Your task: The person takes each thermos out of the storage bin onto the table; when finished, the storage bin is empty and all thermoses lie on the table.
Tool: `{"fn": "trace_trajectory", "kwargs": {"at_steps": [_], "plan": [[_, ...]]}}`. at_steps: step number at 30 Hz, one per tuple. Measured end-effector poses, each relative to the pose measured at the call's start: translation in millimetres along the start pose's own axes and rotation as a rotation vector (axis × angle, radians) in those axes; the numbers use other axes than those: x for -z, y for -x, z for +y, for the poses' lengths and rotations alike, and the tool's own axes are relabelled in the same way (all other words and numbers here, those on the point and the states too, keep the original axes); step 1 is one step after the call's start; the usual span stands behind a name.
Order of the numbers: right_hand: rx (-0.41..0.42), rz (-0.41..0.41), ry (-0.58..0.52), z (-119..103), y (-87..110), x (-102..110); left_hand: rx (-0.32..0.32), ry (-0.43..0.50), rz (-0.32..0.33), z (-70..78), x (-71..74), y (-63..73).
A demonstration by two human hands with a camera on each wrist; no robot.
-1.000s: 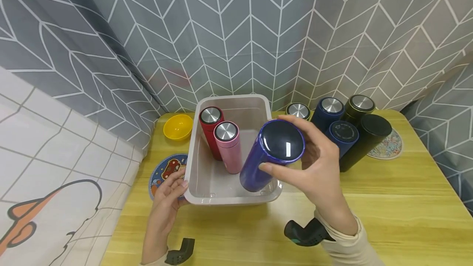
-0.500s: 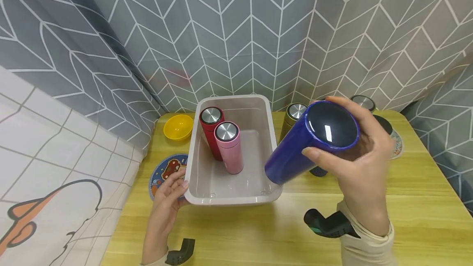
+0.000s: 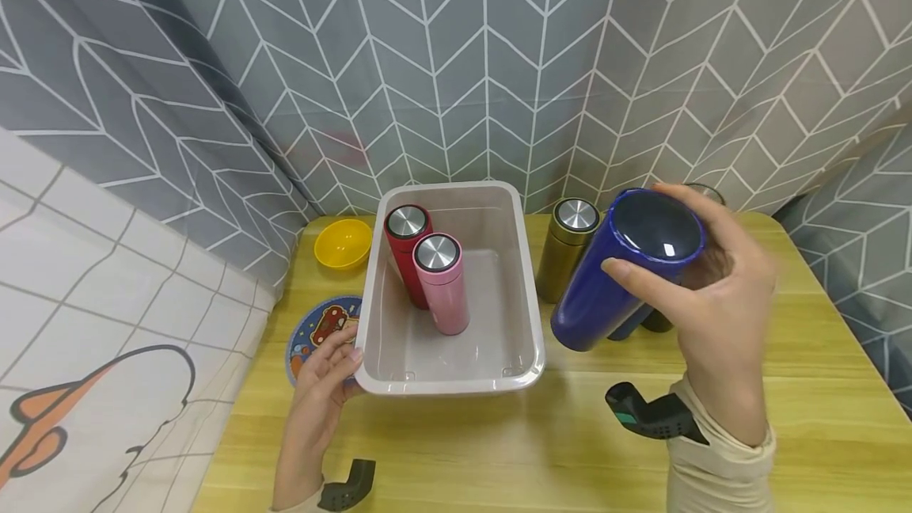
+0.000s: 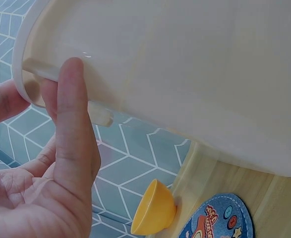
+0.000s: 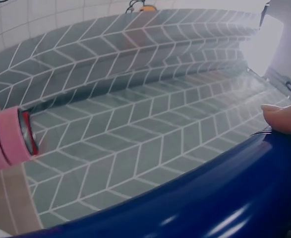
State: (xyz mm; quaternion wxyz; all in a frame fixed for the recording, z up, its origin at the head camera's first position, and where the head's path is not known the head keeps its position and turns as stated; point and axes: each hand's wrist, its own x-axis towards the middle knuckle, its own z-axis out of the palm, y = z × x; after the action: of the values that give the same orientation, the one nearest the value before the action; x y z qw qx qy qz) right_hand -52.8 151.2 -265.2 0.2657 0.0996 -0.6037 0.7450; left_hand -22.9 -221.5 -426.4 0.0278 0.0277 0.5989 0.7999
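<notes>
While the left hand point(image 3: 324, 370) pinches the rim of the bin point(image 3: 449, 388), lower left in the head view, the right hand point(image 3: 727, 299) grips a tilted blue bottle point(image 3: 609, 283) right of centre, outside the bin and in front of a gold bottle point(image 3: 559, 260). Red point(image 3: 404, 256) and pink bottles point(image 3: 447, 299) stand inside. The step looks like carrying; the next move seems to call for a steady grip and clearance.

The left wrist view shows fingers against the bin's outer wall, upper left.

The right wrist view has the blue bottle across the bottom, a thumb at right.
</notes>
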Motion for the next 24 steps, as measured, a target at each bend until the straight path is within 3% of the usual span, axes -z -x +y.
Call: {"fn": "trace_trajectory", "kwargs": {"at_steps": [13, 24], "plan": [[-0.215, -0.053, 0.505, 34, 4.2, 15, 0.005, -0.014, 0.007, 1.4, -0.2, 0.7], [-0.269, -0.133, 0.578, 67, 8.3, 20, 0.008, -0.025, 0.011, 0.9, -0.4, -0.1]]}}
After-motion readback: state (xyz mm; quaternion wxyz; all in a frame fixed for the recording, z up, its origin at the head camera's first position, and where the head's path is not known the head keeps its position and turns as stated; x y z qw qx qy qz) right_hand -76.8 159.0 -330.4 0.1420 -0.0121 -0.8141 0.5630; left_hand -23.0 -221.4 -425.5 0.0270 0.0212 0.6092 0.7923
